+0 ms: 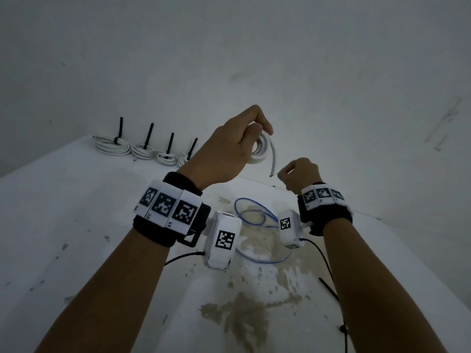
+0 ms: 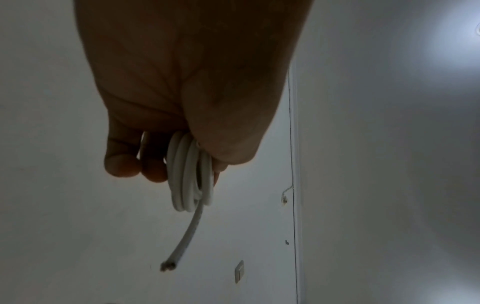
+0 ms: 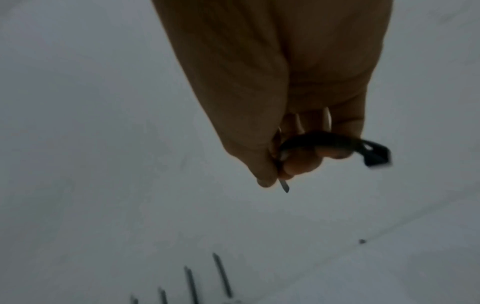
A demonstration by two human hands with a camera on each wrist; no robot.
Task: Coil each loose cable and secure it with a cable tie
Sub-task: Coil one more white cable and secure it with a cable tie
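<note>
White cable coil (image 1: 258,151): gripped aloft in raised left hand (image 1: 229,151), loose end hanging. Right hand (image 1: 300,177) beside it pinches black cable tie (image 3: 335,144). Four tied coils (image 1: 137,149), blue cable (image 1: 252,215) on worktop (image 1: 76,225).

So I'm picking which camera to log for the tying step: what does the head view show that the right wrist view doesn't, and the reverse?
Only the head view shows the left hand gripping the white cable coil and the loose blue cable on the table. Only the right wrist view shows the black cable tie pinched in the right hand. Both show the tails of the tied bundles.
</note>
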